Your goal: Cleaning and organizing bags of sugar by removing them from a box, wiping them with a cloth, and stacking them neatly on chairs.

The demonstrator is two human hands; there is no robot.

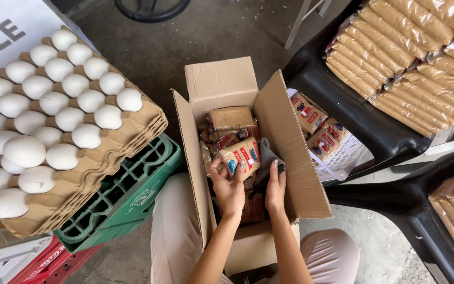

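Nearest the camera, the person's knees in pale trousers flank an open cardboard box point(285, 152) that stands on the concrete floor between them. Both forearms reach down into it. The left hand point(228, 184) curls its fingers and thumb around the lower edge of a tan packet point(241, 155) with red and blue print, holding it tilted above the other packets in the box. The right hand point(275, 186) is just beside it, fingers together and pointing up, pressing against a grey piece of material point(267, 155) that lies along the inner right wall of the box; whether it grips that piece cannot be told. More tan packets lie stacked deeper in the box, beneath and behind the held one.

To the left, a stack of pulp trays point(127, 142) carrying white eggs point(53, 105) rests on a green crate point(127, 194), with a red crate point(53, 263) lower down. To the right of the box, a white basket point(345, 155) holds a few similar packets. Farther right, black plastic chairs point(353, 110) carry rows of long tan packs point(411, 58) in clear wrap.
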